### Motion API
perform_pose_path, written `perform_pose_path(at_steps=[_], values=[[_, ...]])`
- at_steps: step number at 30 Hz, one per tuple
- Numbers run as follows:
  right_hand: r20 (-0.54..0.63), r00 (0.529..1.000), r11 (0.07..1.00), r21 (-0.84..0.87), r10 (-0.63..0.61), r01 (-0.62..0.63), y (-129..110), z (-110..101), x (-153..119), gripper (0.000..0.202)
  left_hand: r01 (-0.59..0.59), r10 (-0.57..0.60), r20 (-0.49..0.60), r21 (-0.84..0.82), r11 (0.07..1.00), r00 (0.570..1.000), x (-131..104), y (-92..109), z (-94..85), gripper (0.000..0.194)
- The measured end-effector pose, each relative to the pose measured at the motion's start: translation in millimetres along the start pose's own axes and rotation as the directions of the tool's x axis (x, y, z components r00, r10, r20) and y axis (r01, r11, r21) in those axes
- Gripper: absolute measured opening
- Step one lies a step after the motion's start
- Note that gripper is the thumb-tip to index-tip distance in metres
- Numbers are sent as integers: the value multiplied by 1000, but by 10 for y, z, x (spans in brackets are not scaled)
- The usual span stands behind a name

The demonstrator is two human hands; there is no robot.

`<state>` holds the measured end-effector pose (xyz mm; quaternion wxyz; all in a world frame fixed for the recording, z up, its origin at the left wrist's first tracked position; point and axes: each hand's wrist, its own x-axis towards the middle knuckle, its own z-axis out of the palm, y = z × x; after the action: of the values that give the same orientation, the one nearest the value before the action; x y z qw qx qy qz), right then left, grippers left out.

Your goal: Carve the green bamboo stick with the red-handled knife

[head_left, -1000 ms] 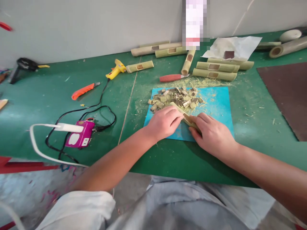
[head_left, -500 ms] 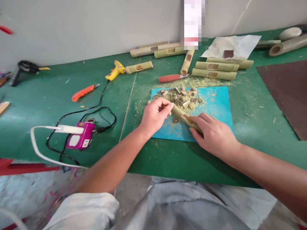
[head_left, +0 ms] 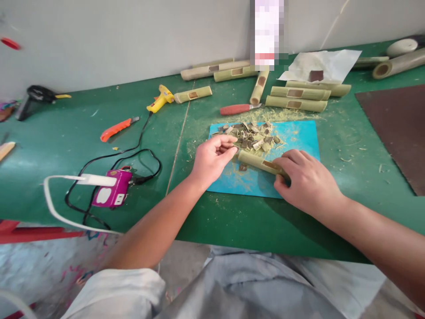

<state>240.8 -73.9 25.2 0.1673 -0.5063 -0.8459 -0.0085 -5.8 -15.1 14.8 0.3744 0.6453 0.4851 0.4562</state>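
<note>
A short bamboo tube (head_left: 254, 160) with a rectangular slot cut in it lies slanted over the blue sheet (head_left: 299, 137). My right hand (head_left: 303, 179) is wrapped round its right end, beside the slot. At the tube's left end is my left hand (head_left: 214, 157), thumb and fingertips pinched together; whatever is between them is too small to make out. Just beyond both hands, a heap of bamboo chips and shavings (head_left: 255, 135) covers the back of the sheet.
A red-handled knife (head_left: 235, 109) and slotted bamboo tubes (head_left: 296, 104) lie behind the sheet. To the left are a yellow glue gun (head_left: 161, 98), an orange cutter (head_left: 116, 130), cables and a purple power block (head_left: 114, 188). A brown board (head_left: 395, 128) lies right.
My right hand has shifted right along with the tube's right end, and the tube lies at a flatter slant. My left hand has moved slightly left, off the tube's tip.
</note>
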Motion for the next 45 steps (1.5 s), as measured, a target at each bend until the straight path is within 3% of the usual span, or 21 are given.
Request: perform_pose_path(at_steps=[6,16,20,26,34,39,45], values=[[16,999,989,-145,30,-27,-17,-36,28,20,12,-13,45,32,999,999,-8,-3,26,6],[16,1000,982,-186,21,-18,23,-34,54,20,-86,80,103,49,995,991,-53,92,41,7],[-19,1000,994,-113,4,-6,-3,-38,57,33,-106,98,126,57,993,987,-75,102,56,6],[-45,997,996,50,-65,67,-75,-9,82,36,-146,127,160,116,982,979,-124,111,63,4],[-14,996,966,242,-93,93,49,115,171,21,-160,131,237,105,982,962,-133,132,14,6],[-35,997,943,324,-68,76,100,146,208,20,-263,216,292,134,955,932,-134,128,-73,13],[-22,998,933,354,-56,60,92,123,216,18,-387,319,312,188,903,895,-89,104,-102,4]])
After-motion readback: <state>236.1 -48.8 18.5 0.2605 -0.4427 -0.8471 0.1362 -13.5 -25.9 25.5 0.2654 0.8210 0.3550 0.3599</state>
